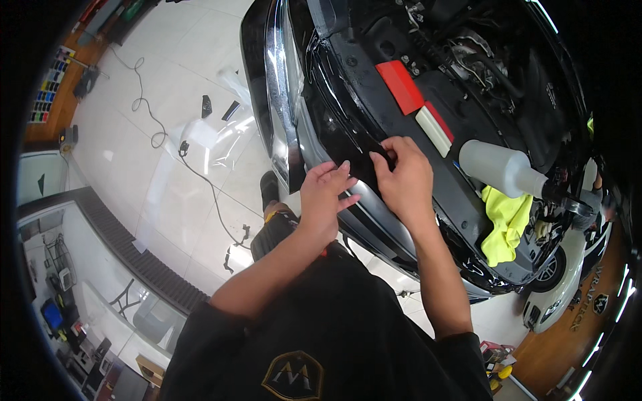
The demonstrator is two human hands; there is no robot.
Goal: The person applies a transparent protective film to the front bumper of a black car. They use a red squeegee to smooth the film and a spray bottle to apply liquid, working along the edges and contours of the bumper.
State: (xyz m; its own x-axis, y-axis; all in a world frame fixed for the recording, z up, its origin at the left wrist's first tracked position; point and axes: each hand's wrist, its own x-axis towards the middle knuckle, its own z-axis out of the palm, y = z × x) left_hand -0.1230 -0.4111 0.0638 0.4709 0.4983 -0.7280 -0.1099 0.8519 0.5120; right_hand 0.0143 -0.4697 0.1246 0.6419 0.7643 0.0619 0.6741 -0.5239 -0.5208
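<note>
both hands work the black car's front edge [374, 220]: left hand [326, 194] lies flat, fingers spread; right hand [403, 177] pinches a film edge there. smoothing looks underway, not finished; spray bottle [501, 167] rests right.

Both hands on black car front [348, 144], hood open. Left hand [324, 194] flat, fingers spread on trim; right hand [404, 177] pinching at trim edge. Red squeegee [400, 87], spray bottle [501, 167], yellow cloth [505, 224] lie in engine bay. White floor [180, 174] w/ cable.
</note>
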